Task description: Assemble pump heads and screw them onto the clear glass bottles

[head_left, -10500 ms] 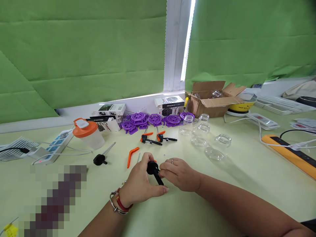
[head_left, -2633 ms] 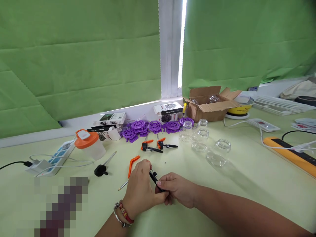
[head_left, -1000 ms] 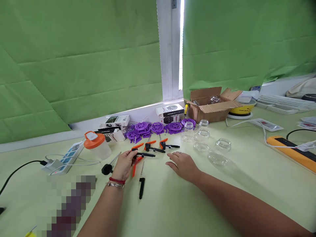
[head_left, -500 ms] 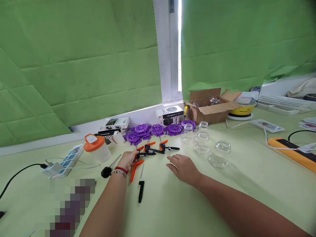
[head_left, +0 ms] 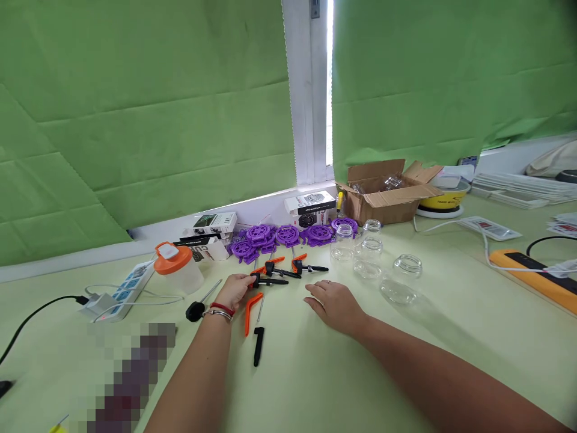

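Note:
My left hand [head_left: 234,292], with a red band and a bangle at the wrist, has its fingers closed on the near end of a black-handled part [head_left: 271,281] with a knob and a metal rod. Two similar black-and-orange parts [head_left: 311,268] lie just beyond it. Flat on the table rests my right hand [head_left: 337,305], fingers stretched out and holding nothing. Between my forearms lie a loose orange lever [head_left: 250,313], a thin metal rod [head_left: 260,307] and a black handle [head_left: 258,347]. A black knob with a rod [head_left: 195,311] sits left of my left wrist.
Purple plastic wheel-like pieces [head_left: 287,236] line the back, near small printed boxes [head_left: 311,204]. Several clear jars [head_left: 407,266] stand to the right, before an open carton [head_left: 387,207]. An orange-lidded cup [head_left: 180,273] and a power strip [head_left: 133,291] are at left.
The black-handled part in my left hand has shifted slightly to the right, and the loose orange lever has turned a little. My right hand stays in place.

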Tool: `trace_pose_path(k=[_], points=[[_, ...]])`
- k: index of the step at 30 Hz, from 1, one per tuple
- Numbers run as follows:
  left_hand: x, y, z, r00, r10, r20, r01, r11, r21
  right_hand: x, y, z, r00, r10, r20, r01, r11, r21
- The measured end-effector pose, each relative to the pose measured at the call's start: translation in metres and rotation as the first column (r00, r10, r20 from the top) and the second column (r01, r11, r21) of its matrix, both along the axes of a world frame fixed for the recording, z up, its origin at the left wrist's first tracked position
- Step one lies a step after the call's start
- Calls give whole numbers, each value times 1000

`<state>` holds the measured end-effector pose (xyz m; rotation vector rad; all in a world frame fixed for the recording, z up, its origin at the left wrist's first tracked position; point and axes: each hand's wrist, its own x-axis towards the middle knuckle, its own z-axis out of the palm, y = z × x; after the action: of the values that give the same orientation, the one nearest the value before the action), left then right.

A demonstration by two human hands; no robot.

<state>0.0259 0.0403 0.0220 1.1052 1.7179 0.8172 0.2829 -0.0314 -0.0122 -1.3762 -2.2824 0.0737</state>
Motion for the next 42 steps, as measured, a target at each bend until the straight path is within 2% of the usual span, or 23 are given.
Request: trace_pose_path(k=[7, 10, 12, 17, 18, 19, 20, 21, 26, 31, 37, 42], points=[[3, -4, -10, 994, -32, -106, 42, 994, 97, 0, 0, -1, 1000, 5, 10, -5, 1000, -6], [-2, -6, -13, 971, -19, -239, 56, 987, 152, 0, 0, -1, 1000, 8, 15, -8, 1000, -12], [-12, -7, -9, 930, 13, -368, 62, 980, 191, 0, -1, -2, 1000, 10, 18, -10, 1000, -12], [-60, -18, 14, 718, 159, -677, 20, 968, 248, -1, 0, -3, 1000, 12, 21, -12, 1000, -11], [-70, -22, 16, 648, 164, -744, 5, 976, 219, -1, 0, -3, 1000, 13, 24, -13, 1000, -16], [-79, -26, 17, 477, 74, -876, 0, 996, 84, -1, 0, -3, 999, 17, 28, -16, 1000, -23], [-86, -29, 16, 435, 42, -899, -21, 999, 37, -2, 0, -2, 999, 21, 33, -20, 999, -33], [-92, -32, 13, 424, 26, -905, -40, 999, 10, -3, 0, -2, 999, 26, 35, -25, 999, -46], [-102, -37, -10, 450, -49, -892, -39, 996, -74, -18, -5, -1, 996, 85, 12, -83, 989, -122], [-106, -35, -18, 487, -32, -873, 7, 999, -33, -61, 4, 5, 967, 240, 89, -223, 961, -166], [-108, -37, -16, 558, 104, -823, 3, 992, 127, -122, 30, 15, 921, 299, 249, -251, 946, -205], [-106, -35, -19, 636, 253, -729, -68, 960, 273, -145, 36, 12, 882, 325, 340, -299, 945, -129]])
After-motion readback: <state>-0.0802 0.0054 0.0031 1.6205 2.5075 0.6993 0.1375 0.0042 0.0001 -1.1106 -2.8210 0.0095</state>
